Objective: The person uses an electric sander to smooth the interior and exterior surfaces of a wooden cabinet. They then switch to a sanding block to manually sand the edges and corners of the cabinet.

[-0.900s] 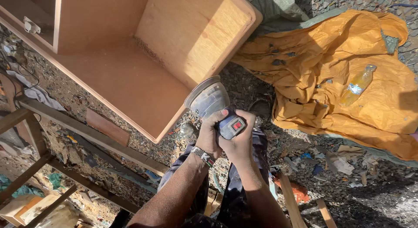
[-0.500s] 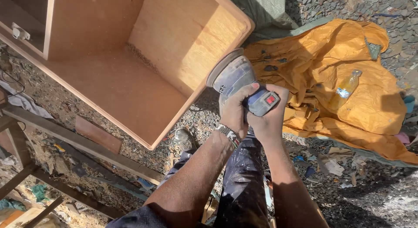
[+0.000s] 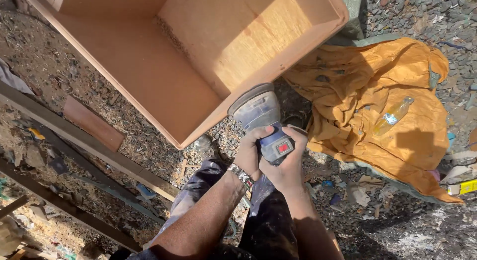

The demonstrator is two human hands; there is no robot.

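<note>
At the left we see dark wooden beams (image 3: 74,141) on the gravel ground, then the open plywood box (image 3: 198,56). Our left hand (image 3: 250,153) and right hand (image 3: 288,168) both close their grip around the sander (image 3: 263,121), probably to keep it steady, its pad against the box edge. On the right lies an orange cloth (image 3: 377,106) with a plastic bottle (image 3: 393,115).

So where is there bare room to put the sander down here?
The floor of the open wooden box is bare. Gravel between orange cloth and top right corner is open. Around the sander, both hands, scraps and planks crowd.
</note>
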